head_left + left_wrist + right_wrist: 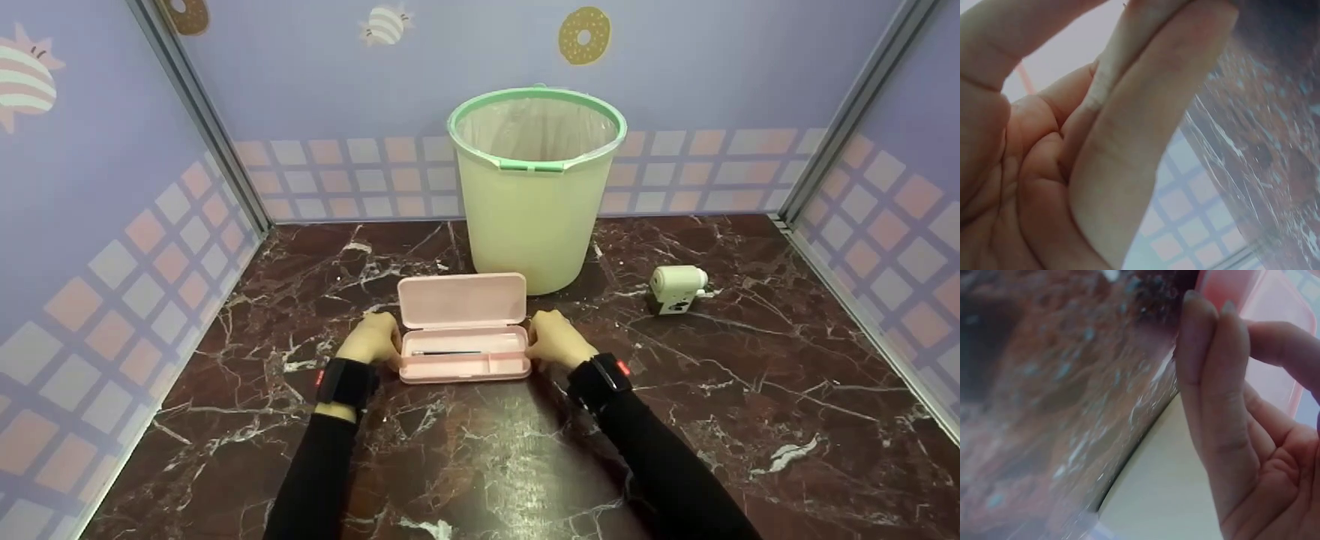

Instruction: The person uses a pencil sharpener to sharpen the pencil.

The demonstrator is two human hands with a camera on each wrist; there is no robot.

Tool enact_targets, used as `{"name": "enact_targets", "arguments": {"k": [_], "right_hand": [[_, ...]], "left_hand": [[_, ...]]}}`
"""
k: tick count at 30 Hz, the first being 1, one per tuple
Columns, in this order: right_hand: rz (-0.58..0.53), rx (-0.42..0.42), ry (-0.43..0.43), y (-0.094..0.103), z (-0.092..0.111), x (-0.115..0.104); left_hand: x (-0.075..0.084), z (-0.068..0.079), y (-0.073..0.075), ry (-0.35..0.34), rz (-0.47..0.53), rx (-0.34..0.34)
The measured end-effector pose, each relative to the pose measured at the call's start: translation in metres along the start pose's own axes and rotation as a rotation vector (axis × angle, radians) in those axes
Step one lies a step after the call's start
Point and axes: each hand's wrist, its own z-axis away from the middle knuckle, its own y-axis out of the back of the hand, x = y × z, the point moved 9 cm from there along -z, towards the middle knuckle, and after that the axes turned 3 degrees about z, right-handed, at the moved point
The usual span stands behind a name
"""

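Observation:
A pink pencil case (465, 369) lies on the dark marbled table with its lid (463, 301) raised at the back. Inside it is a thin dark stick (448, 352), pencil- or brush-like, lying lengthwise. At the case's left end, my left hand (373, 339) grips the side with bent fingers; its fingertips are partly hidden in the left wrist view. My right hand (558, 339) holds the right end, and in the right wrist view its fingers (1227, 382) and thumb come together at the pink edge.
Behind the case stands a tall pale green bin (529, 217) with a clear liner and a green rim. A small pale device with a side knob (676, 289), perhaps a pencil sharpener, stands to the right. Patterned walls (360, 172) enclose the table's back and sides.

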Motion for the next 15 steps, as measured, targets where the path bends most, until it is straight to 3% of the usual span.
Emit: {"name": "enact_targets", "arguments": {"k": [8,15], "right_hand": [[-0.07,-0.054,-0.02,-0.002,0.012,0.007],[-0.098,-0.063,-0.033,-0.003,0.015,0.01]], "left_hand": [[0.005,-0.001,-0.009,-0.003,-0.013,-0.064],[0.004,-0.001,-0.009,0.001,-0.008,-0.071]]}}
